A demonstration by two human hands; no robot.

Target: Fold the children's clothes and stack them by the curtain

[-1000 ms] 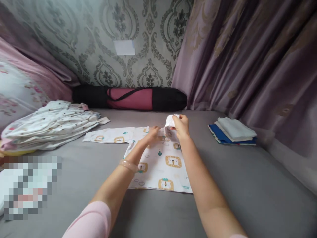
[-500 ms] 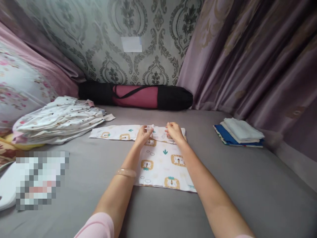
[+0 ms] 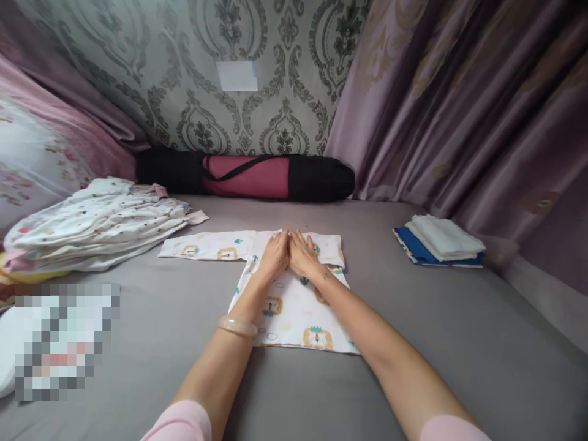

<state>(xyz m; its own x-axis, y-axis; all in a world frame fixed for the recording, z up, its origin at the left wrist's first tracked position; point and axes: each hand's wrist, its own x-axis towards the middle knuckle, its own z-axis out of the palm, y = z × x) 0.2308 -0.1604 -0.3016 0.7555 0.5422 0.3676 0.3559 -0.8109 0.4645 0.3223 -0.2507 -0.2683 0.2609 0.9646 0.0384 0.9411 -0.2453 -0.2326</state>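
A small white long-sleeved shirt [image 3: 294, 331] with a lion print lies spread on the grey bed sheet. One sleeve stretches out to the left, and on the right a folded part lies across the top. My left hand [image 3: 275, 254] rests on the upper middle of the shirt with its fingers extended. Beside it, my right hand [image 3: 302, 252] presses flat on the fabric, fingers pointing away from me. The two hands touch or nearly touch at the fingertips. Neither hand grasps the cloth, and they cover the neckline area.
A heap of white patterned clothes [image 3: 101, 223] lies at the left. At the right sits a stack of folded cloths [image 3: 441, 242], white and blue. Along the wall runs a long black and red bag [image 3: 248, 176]. A blurred-out item [image 3: 64, 343] is at the lower left.
Both hands have gone from pinching near the shirt's top edge to lying flat on it, closer together. The shirt's left side now shows more fabric, spread outward below the sleeve.
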